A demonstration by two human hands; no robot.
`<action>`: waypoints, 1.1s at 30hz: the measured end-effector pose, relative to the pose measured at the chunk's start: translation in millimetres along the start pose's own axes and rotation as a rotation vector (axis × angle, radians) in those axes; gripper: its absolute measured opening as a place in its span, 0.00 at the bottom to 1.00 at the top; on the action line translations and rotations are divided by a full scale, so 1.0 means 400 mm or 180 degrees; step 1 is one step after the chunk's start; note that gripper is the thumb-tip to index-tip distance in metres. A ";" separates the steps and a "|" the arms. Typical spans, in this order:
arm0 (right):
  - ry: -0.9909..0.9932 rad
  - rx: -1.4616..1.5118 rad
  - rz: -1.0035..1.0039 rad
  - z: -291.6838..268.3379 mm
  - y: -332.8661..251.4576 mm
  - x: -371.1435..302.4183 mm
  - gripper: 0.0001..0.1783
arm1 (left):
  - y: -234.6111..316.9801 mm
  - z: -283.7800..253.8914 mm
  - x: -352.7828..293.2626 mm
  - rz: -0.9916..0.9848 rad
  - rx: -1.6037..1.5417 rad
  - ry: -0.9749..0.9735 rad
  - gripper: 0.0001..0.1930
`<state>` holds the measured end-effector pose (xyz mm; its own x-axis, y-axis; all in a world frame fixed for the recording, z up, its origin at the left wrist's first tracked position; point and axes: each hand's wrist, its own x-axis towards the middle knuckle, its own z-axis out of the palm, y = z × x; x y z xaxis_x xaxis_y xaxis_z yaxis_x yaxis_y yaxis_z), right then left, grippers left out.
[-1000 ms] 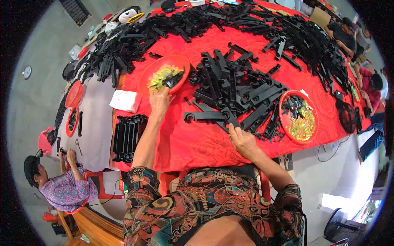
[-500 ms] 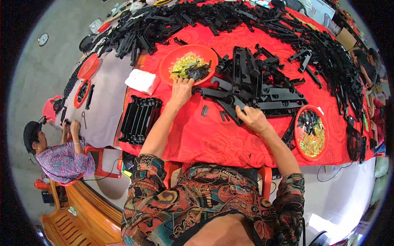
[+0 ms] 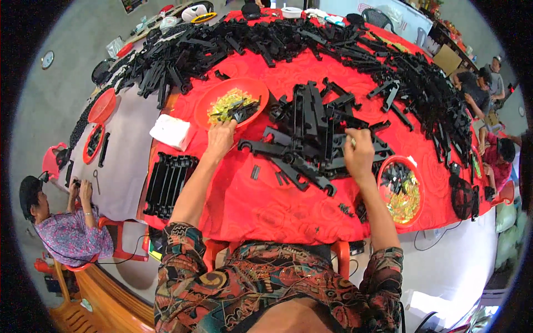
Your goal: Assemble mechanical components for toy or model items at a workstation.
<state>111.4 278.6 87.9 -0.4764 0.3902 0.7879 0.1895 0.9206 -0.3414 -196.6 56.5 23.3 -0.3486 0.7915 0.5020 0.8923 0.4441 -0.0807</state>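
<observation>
My left hand (image 3: pixel 221 140) reaches over the near rim of a red bowl (image 3: pixel 201 114) with small yellow translucent pieces (image 3: pixel 230 104) and small black pieces (image 3: pixel 245 112). Its fingers are bent together at the black pieces; whatever they pinch is hidden. A heap of long black plastic parts (image 3: pixel 305 116) lies right of the bowl. Over the heap's right side, my right hand (image 3: pixel 360 151) is raised with fingers curled in, and I cannot make out what is in them. Loose small black strips (image 3: pixel 282 178) lie on the red cloth (image 3: pixel 261 213) between my hands.
Near my right forearm sits another red bowl (image 3: pixel 420 194) of yellow and black pieces. On the left are a row of black parts (image 3: pixel 169 186) and a white packet (image 3: pixel 170 132). Black parts (image 3: pixel 222 41) bank along the far side. A person (image 3: pixel 69 222) sits left; others are right.
My right hand has left the near end of a black part and moved up and right over the heap. My left hand stays at the bowl. The whole view has shifted.
</observation>
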 end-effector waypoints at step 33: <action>-0.1750 -0.1173 -0.2591 0.238 -0.105 -0.096 0.22 | 0.023 0.028 0.124 -0.0192 -0.0180 0.0062 0.04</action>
<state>39.8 223.5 23.1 -0.8843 -0.3235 0.3367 -0.1576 0.8855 0.4370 -208.8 104.7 37.8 -0.3970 0.7556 0.5211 0.8849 0.4658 -0.0012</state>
